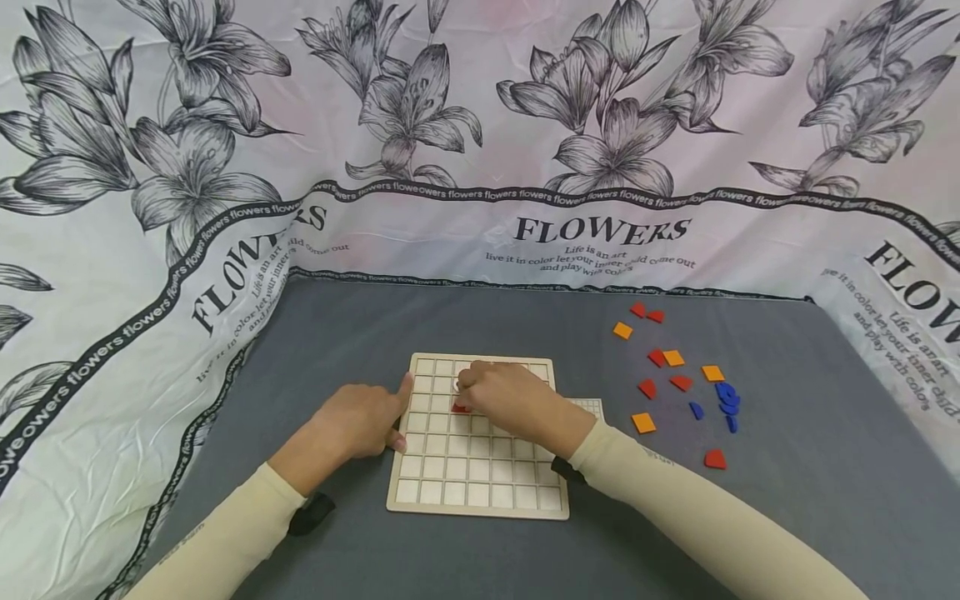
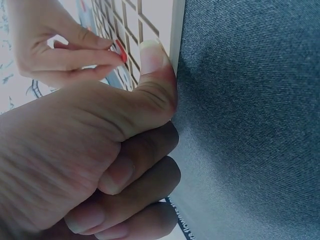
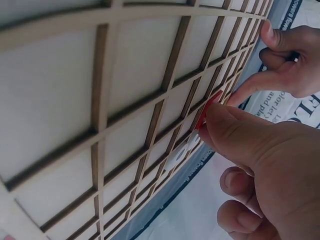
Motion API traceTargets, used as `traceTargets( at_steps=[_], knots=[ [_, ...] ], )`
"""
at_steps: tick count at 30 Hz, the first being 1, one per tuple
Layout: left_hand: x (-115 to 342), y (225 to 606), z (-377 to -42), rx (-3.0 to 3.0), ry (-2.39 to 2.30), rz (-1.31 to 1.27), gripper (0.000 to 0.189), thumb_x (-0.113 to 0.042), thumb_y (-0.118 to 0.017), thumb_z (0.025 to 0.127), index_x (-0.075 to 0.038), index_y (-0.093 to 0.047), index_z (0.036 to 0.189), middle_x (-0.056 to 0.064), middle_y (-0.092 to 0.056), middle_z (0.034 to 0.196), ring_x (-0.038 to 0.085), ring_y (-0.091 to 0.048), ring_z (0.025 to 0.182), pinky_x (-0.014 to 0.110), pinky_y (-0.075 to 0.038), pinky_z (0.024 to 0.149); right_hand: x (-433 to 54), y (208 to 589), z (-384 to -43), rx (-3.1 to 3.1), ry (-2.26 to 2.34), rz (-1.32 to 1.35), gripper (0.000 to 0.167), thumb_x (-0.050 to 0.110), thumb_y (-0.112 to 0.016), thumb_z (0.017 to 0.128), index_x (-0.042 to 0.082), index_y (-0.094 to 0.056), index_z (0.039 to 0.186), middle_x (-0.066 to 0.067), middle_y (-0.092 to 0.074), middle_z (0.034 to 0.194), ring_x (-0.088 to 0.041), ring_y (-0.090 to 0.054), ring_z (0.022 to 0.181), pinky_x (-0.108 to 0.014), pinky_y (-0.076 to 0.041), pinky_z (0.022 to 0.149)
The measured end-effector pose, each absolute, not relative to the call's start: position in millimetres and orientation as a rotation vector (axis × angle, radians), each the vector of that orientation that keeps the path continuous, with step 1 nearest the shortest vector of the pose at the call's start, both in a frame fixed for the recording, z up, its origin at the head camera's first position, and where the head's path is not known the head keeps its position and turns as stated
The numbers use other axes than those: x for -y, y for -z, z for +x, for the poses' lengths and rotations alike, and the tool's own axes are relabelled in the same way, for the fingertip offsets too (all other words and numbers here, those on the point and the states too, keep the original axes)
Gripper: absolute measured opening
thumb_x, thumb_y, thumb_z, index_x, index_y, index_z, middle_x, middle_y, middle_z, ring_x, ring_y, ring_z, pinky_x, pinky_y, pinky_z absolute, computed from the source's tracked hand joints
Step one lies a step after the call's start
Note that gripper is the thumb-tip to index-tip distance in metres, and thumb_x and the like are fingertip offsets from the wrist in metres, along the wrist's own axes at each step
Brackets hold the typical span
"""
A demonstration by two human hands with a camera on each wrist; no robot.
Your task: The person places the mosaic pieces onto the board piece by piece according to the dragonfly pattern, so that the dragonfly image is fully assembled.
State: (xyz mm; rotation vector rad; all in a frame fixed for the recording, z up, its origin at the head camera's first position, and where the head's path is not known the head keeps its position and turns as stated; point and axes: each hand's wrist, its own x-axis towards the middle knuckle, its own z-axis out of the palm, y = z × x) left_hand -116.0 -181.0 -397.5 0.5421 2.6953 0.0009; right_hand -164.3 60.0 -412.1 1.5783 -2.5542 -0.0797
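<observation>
A light wooden grid board (image 1: 453,492) with square cells lies on the grey cloth. My right hand (image 1: 513,400) is over its upper middle, thumb and fingertips pinching a small flat red piece (image 3: 207,109) at the cells. The same red piece (image 2: 121,51) shows edge-on in the left wrist view. Beside it in the right wrist view, a white piece (image 3: 176,157) with a dark opening lies on the grid. My left hand (image 1: 363,421) rests at the board's left edge, index finger extended against it and thumb (image 2: 152,60) on the rim; the other fingers are curled beneath.
Right of the board lie several loose red pieces (image 1: 715,459), orange squares (image 1: 643,422) and blue pieces (image 1: 726,393). A second, finer-gridded board (image 1: 591,407) pokes out behind the right forearm. Flower-printed white cloth (image 1: 420,233) rises along the back and sides.
</observation>
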Motion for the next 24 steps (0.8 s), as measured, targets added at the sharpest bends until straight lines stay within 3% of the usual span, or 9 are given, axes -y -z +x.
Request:
traceTargets(
  at_steps=[7,14,24],
  knots=[
    [182.1,398.7,-116.7,-2.695,-0.014,0.55,0.096,-0.041,-0.08,0.091,0.003,-0.033,0.164,0.011,-0.068,0.082,0.023,-0.059,0.075,0.044,-0.051,0.07,-73.4,405.0,-162.3,2.555,-0.061,1.596,0.007,0.023,-0.076,0.101,0.022,-0.082,0.099,0.008,-0.067,0.095,-0.009,-0.065,0.09,-0.025,-0.058,0.077],
    [181.9,399.5,-117.7,-2.692,-0.009,0.545,0.097,-0.041,-0.08,0.091,0.002,-0.033,0.164,0.014,-0.071,0.09,0.024,-0.06,0.077,0.044,-0.051,0.071,-106.1,389.6,-157.8,2.646,-0.333,1.426,0.012,0.019,-0.081,0.097,0.022,-0.083,0.108,0.011,-0.073,0.102,-0.007,-0.067,0.091,-0.028,-0.059,0.074],
    [181.6,399.6,-117.5,-2.693,-0.018,0.553,0.097,-0.04,-0.08,0.091,0.003,-0.033,0.164,0.014,-0.072,0.092,0.023,-0.059,0.077,0.044,-0.05,0.071,-170.8,383.7,-154.3,2.8,-0.416,1.172,0.012,0.026,-0.078,0.099,0.022,-0.083,0.11,0.014,-0.071,0.102,-0.001,-0.064,0.081,-0.025,-0.055,0.066]
  ],
)
